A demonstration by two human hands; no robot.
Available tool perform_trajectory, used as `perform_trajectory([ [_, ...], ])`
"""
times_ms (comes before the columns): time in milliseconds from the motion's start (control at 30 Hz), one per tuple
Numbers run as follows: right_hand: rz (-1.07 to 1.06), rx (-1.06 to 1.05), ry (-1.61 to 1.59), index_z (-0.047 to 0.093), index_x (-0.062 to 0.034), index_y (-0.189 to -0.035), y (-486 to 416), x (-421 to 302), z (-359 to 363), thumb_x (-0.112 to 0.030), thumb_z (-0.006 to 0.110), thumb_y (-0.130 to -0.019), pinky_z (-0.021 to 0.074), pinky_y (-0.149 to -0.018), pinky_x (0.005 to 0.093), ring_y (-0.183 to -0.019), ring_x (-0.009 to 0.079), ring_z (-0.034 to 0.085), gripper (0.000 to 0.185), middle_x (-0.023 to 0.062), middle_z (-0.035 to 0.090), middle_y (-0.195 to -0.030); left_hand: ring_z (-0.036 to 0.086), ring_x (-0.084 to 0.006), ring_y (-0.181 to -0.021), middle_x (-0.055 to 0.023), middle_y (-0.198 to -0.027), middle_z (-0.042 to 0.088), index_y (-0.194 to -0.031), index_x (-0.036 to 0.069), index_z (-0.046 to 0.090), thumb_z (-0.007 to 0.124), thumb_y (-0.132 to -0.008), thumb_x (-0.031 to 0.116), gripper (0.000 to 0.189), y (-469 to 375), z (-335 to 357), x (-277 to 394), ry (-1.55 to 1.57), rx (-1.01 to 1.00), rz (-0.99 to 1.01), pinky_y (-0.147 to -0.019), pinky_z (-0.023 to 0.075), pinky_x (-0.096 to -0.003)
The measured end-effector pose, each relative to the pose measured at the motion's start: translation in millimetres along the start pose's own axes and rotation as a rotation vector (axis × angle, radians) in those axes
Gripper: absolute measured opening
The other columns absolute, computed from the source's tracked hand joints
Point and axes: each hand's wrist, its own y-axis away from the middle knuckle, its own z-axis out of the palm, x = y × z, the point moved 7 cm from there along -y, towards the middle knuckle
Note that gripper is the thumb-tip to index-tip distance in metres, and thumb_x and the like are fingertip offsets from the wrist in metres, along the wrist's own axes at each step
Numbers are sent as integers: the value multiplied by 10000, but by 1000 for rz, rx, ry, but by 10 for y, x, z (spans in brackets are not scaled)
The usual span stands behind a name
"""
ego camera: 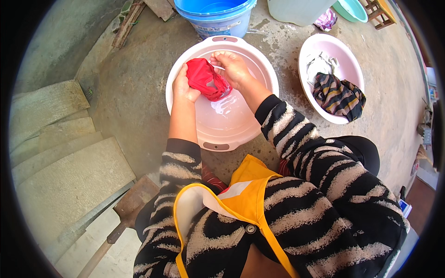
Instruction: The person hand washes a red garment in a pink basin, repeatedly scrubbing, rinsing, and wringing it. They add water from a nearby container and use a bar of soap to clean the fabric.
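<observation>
A wet red cloth (205, 78) is held above a pale pink plastic basin (267, 114) with water in it. My left hand (184, 85) grips the cloth's left side, thumb along its edge. At the cloth's upper right, my right hand (231, 67) has its fingers bent close to the fabric; whether they pinch any of it I cannot tell. The lower edge of the cloth looks bunched and hangs close to the water.
Right of the basin, an oval pink tub (353, 74) holds white cloth (318, 66) and a dark striped cloth (339, 95). Blue buckets (222, 26) and a translucent container (299, 10) stand beyond. Stone slabs (69, 173) and a shovel (134, 201) lie at left.
</observation>
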Motion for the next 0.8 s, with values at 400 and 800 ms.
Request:
perform_trajectory([
  [400, -125, -52, 232, 629, -75, -837, 46, -10, 82, -145, 635, -878, 442, -671, 220, -714, 89, 554, 82, -4, 616, -777, 582, -302, -1068, -161, -1190, 583, -1200, 21, 512, 347, -1004, 295, 375, 37, 49, -46, -19, 20, -5, -932, 463, -468],
  [800, 25, 280, -223, 586, -66, -876, -36, 28, -296, -181, 596, -905, 469, -661, 264, -750, 112, 551, 118, 16, 591, -808, 606, -287, -1033, -155, -1149, 607, -1178, 6, 521, 399, -995, 255, 332, 98, 116, -14, -112, 32, 96, -896, 494, -436],
])
